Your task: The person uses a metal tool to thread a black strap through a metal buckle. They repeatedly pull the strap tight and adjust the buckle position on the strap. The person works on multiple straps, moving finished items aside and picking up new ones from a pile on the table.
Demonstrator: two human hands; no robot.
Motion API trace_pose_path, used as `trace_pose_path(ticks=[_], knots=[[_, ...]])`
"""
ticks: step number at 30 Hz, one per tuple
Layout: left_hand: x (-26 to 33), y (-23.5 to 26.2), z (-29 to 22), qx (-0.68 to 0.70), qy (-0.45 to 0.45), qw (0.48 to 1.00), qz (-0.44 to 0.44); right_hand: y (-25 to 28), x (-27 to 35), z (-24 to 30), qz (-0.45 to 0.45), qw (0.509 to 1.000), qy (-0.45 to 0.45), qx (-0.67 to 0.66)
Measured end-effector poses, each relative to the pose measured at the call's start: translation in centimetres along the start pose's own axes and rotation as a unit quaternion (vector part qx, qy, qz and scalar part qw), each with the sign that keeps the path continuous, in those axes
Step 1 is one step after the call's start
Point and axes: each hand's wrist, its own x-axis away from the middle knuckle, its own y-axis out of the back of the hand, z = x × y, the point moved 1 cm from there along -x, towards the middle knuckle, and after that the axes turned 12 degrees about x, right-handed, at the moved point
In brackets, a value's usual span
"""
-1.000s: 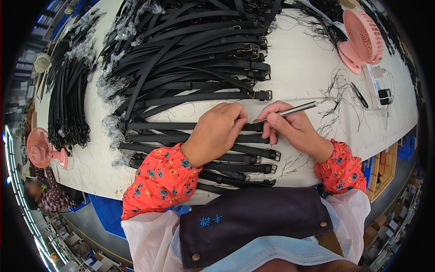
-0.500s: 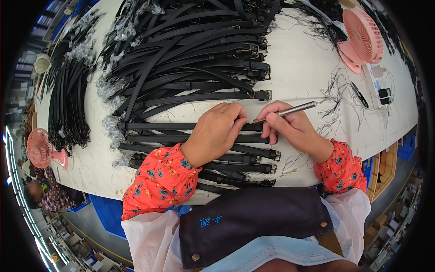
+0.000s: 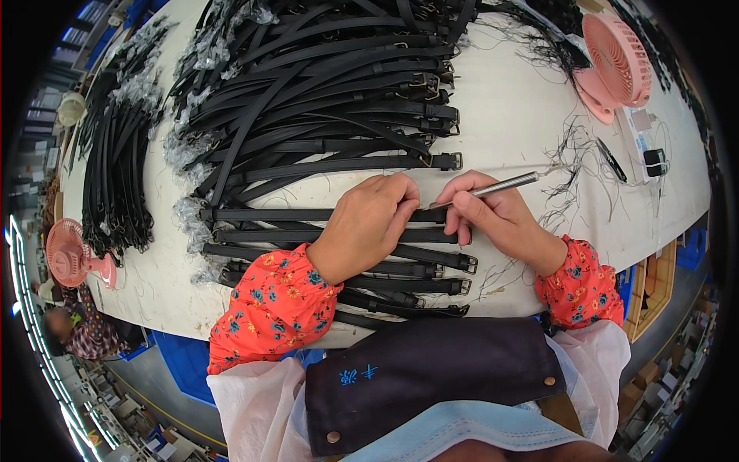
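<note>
My left hand (image 3: 369, 223) is closed in a pinch over a black belt (image 3: 269, 215) lying across the table in front of me. A slim silver pen-shaped metal tool (image 3: 504, 185) sits between the fingers of my right hand (image 3: 489, 215). Its dark narrow tip meets the belt just right of my left fingertips. The right fingers also rest by that belt's end, hiding its buckle. Several more black belts with metal buckles lie below, such as the belt (image 3: 431, 286) under my wrists.
A large heap of black belts (image 3: 323, 108), partly in clear plastic, covers the far table; another bundle (image 3: 119, 177) lies left. Pink fans stand at right (image 3: 616, 61) and left (image 3: 68, 250). Loose threads (image 3: 573, 158) and a black pen-like item (image 3: 610, 159) lie right. A person (image 3: 85, 331) sits at far left.
</note>
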Motion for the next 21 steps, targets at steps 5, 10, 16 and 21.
trace_pose_path(ticks=[5, 10, 16, 21], knots=[[0.0, 0.0, 0.0, -0.001, 0.004, 1.0, 0.0, 0.0, 0.0, 0.0, -0.002, 1.0, -0.002, 0.002], [0.1, 0.0, 0.1, 0.035, 0.046, 0.998, -0.024, 0.0, 0.0, 0.0, -0.002, 1.0, 0.004, 0.002], [-0.3, 1.5, -0.7, -0.102, -0.055, 0.993, 0.014, 0.3, 0.5, 0.1, -0.034, 0.999, 0.031, -0.021], [0.0, 1.6, -0.3, -0.066, -0.043, 0.993, 0.086, 0.4, 0.4, -0.5, -0.063, 0.992, 0.103, -0.033]])
